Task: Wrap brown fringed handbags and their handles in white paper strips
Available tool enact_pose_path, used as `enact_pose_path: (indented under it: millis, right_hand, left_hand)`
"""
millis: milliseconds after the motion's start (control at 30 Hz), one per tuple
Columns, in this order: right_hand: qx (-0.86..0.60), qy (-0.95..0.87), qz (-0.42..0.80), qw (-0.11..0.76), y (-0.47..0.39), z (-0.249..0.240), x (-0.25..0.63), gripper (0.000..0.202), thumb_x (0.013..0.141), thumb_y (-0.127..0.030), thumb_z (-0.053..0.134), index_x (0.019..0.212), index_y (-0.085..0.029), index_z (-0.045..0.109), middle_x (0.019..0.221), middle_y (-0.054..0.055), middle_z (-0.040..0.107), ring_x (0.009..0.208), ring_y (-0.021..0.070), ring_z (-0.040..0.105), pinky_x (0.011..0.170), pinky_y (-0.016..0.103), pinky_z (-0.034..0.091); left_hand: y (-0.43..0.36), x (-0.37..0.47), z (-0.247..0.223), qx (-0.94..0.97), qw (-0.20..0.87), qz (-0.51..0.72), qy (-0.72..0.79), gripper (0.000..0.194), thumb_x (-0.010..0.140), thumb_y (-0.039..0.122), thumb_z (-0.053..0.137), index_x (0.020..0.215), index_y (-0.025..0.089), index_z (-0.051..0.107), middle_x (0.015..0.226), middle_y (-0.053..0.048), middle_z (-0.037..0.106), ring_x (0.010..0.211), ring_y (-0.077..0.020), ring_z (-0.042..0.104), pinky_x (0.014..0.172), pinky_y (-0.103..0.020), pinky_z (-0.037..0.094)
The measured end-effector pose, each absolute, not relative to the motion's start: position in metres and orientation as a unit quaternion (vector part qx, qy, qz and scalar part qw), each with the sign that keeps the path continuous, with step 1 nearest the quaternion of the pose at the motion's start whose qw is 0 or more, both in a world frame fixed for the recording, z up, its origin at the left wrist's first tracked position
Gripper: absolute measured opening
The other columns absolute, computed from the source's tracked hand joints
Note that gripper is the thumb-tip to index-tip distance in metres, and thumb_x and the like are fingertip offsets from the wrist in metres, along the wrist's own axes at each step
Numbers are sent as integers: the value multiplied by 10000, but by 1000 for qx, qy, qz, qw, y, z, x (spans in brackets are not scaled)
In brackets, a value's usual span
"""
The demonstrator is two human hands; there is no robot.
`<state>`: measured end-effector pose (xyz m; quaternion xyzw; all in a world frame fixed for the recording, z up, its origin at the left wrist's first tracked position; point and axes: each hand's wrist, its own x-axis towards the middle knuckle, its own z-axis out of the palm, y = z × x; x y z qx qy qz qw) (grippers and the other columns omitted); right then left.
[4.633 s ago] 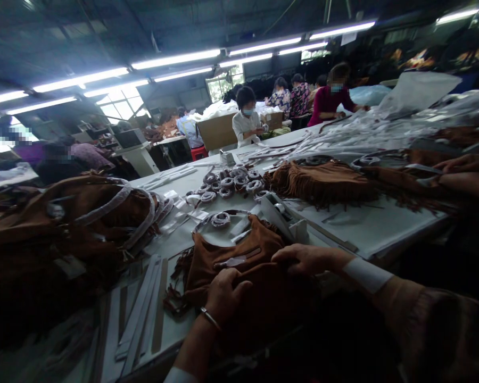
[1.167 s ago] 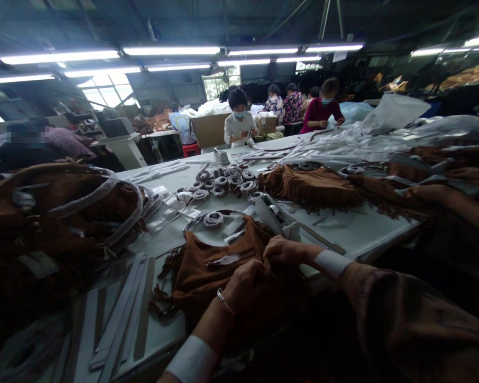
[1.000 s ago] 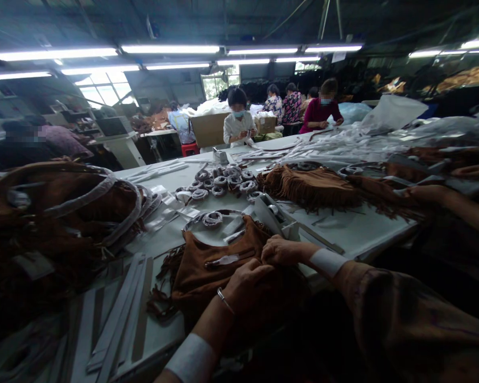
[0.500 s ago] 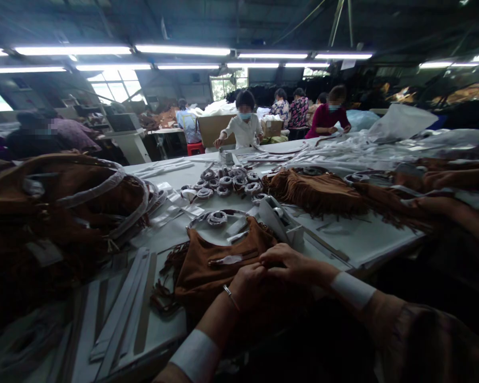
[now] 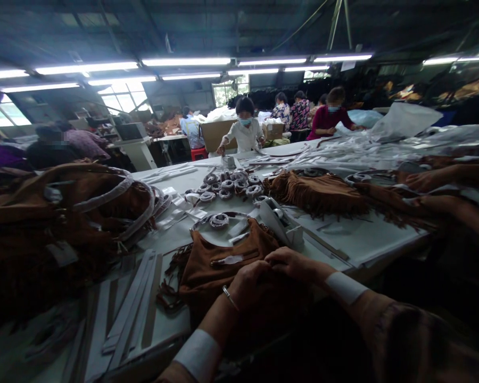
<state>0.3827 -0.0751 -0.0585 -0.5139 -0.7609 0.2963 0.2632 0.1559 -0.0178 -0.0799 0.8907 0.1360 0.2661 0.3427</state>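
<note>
At the left, brown bags with wrapped straps [image 5: 83, 213] are lying heaped, and pale strips [image 5: 133, 308] are resting just to their right. At the near middle of the table [image 5: 355, 247], a brown bag [image 5: 213, 266] is lying, wrapped coils [image 5: 227, 183] sitting beyond it. The left hand [image 5: 249, 284] is curling narrowly against its fabric, the right hand [image 5: 293, 263] meeting it there; whether either is pinching cannot be told. Farther right, a fringed bag [image 5: 323, 194] is lying near a co-worker's hand [image 5: 425, 180].
</note>
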Motion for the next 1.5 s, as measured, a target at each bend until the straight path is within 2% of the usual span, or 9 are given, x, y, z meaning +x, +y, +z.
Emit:
enact_pose_path:
  millis: [67,267,400,533,700,900,1233,1367,1500]
  right_hand:
    - [-524,-757,296,254,-68,-63,378,230,865,-251,588,1023,-192,744,923,26,749,844,168,661,818,277,482]
    - [-605,-754,153,207,-57,-80,355,256,940,-301,534,787,-179,700,775,36,723,763,167,625,888,338,392]
    - [-636,-699,158,286,-58,-89,353,288,942,-348,530,748,-182,664,755,36,698,768,177,608,798,300,422]
    - [-594,-687,230,349,-60,-86,366,280,926,-411,546,862,-173,679,810,37,700,778,173,622,738,269,455]
    - [-569,-700,275,333,-72,-68,365,457,997,-486,394,818,-162,662,757,33,678,693,151,605,669,252,449]
    - [-601,-710,183,318,-73,-67,338,410,995,-448,433,795,-178,667,775,39,696,731,163,616,700,262,415]
    - [-652,-719,194,144,-35,-71,336,317,981,-380,492,789,-177,643,737,32,664,654,141,572,595,248,328]
    - [-642,-728,200,137,-31,-77,337,321,954,-408,538,753,-177,633,739,30,659,665,140,555,605,247,327]
    - [-633,-729,207,155,-35,-82,343,377,977,-453,466,762,-180,612,743,22,646,669,135,536,620,240,344]
  left_hand:
    - [-20,154,-78,884,344,272,161,409,774,244,771,1129,183,578,1016,-70,681,911,-214,650,808,-320,524]
    - [-21,153,-78,906,264,244,221,157,800,280,744,874,181,647,922,-63,671,840,-212,638,763,-317,516]
    - [-20,154,-80,909,263,244,213,93,855,270,678,925,232,726,982,-51,679,892,-198,649,812,-302,522]
    - [-18,156,-77,909,269,224,225,137,859,294,690,973,272,764,921,-28,674,828,-175,644,750,-268,510]
    - [-16,157,-77,915,258,206,232,108,835,292,731,929,257,770,845,-13,655,766,-161,627,679,-244,472]
    - [-12,158,-91,910,276,239,196,131,835,293,734,948,231,755,1000,-43,701,905,-192,660,800,-274,510]
    - [-24,155,-78,915,231,231,238,195,823,348,738,939,196,702,1027,-80,704,923,-228,664,815,-318,529]
    - [-23,141,-57,926,167,139,310,320,828,458,704,1025,207,700,1032,-90,703,920,-250,668,817,-347,525]
    - [-11,95,-36,918,103,8,383,347,865,532,633,943,197,686,986,-98,724,919,-276,680,783,-357,512]
